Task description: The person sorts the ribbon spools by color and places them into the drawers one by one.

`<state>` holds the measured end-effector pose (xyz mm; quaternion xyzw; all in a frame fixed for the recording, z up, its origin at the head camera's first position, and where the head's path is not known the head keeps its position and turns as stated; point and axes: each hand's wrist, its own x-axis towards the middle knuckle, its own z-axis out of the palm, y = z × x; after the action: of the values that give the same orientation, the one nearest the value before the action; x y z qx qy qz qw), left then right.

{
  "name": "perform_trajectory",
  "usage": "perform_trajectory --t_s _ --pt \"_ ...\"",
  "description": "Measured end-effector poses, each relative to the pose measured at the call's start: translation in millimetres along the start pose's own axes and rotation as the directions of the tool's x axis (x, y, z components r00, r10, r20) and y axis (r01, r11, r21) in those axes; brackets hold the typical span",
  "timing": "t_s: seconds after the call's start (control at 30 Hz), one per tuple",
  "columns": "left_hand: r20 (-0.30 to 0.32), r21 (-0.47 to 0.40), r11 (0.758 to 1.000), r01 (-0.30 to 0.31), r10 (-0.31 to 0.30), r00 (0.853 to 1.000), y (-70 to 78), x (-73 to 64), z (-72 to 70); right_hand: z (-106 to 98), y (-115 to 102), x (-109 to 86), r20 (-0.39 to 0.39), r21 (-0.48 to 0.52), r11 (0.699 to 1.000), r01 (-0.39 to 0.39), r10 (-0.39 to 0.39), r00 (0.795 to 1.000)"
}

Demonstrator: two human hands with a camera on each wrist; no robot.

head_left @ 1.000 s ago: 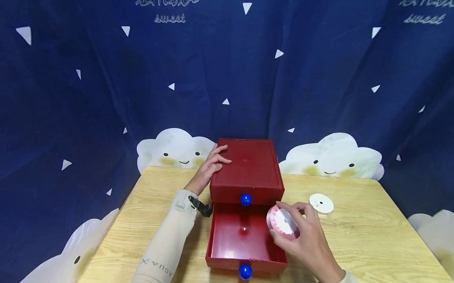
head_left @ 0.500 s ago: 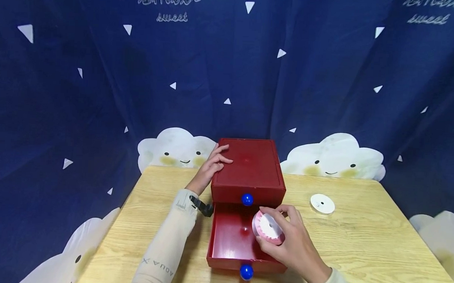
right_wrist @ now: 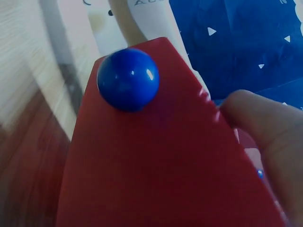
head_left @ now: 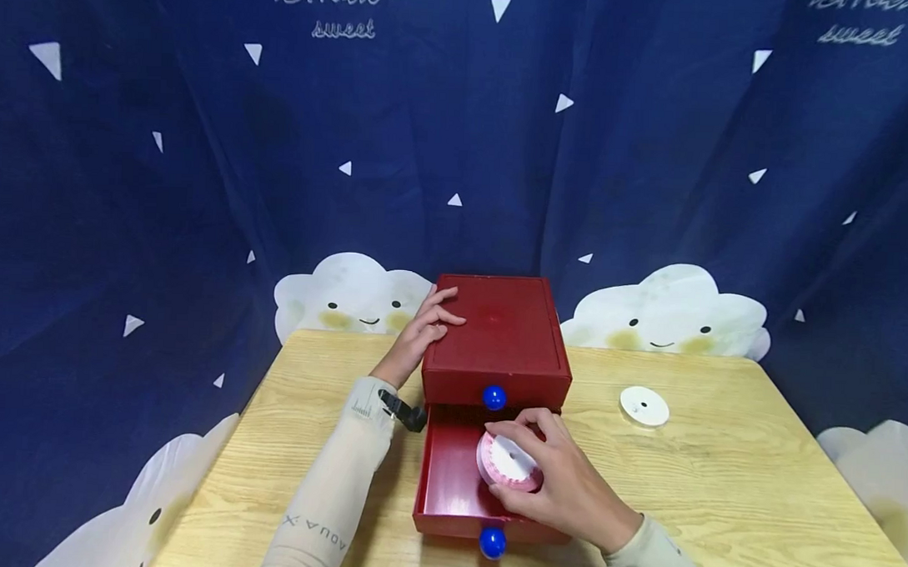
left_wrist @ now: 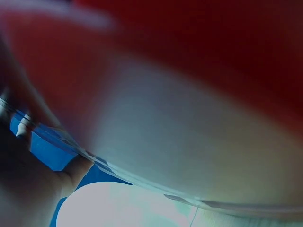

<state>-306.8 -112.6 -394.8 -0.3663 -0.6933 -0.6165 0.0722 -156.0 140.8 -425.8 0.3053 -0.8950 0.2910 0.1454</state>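
Note:
A red two-drawer box (head_left: 497, 331) stands on the table, its lower drawer (head_left: 447, 483) pulled out and its upper one closed. My left hand (head_left: 420, 334) rests on the box's left top edge, fingers spread over it. Between thumb and fingers my right hand (head_left: 556, 475) holds a pink ribbon spool (head_left: 509, 461) with a white face, tilted over the open drawer. In the right wrist view the drawer front (right_wrist: 142, 161) with its blue knob (right_wrist: 128, 79) fills the middle, and my thumb (right_wrist: 270, 127) shows beside it. The left wrist view is mostly blurred red.
A white spool (head_left: 644, 406) lies flat on the wooden table (head_left: 717, 476), right of the box. Blue knobs stick out from the upper drawer (head_left: 494, 397) and the lower one. A dark blue curtain (head_left: 399, 131) with clouds and triangles hangs behind the table.
My right hand has carried the pink ribbon spool leftward, from the drawer's right edge to over its middle. The left hand has stayed on the box.

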Motion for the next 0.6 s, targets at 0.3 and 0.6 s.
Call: perform_trajectory --t_s 0.3,0.6 --pt "0.001 -0.004 1.0 0.021 -0.021 1.0 -1.5 -1.8 -0.4 9 10 3.4 0.132 0.031 0.997 0.069 -0.072 0.989" --pt "-0.005 -0.002 1.0 0.012 -0.012 1.0 1.3 -0.6 -0.9 16 13 5.3 0.152 -0.066 0.992 0.11 -0.099 0.983"
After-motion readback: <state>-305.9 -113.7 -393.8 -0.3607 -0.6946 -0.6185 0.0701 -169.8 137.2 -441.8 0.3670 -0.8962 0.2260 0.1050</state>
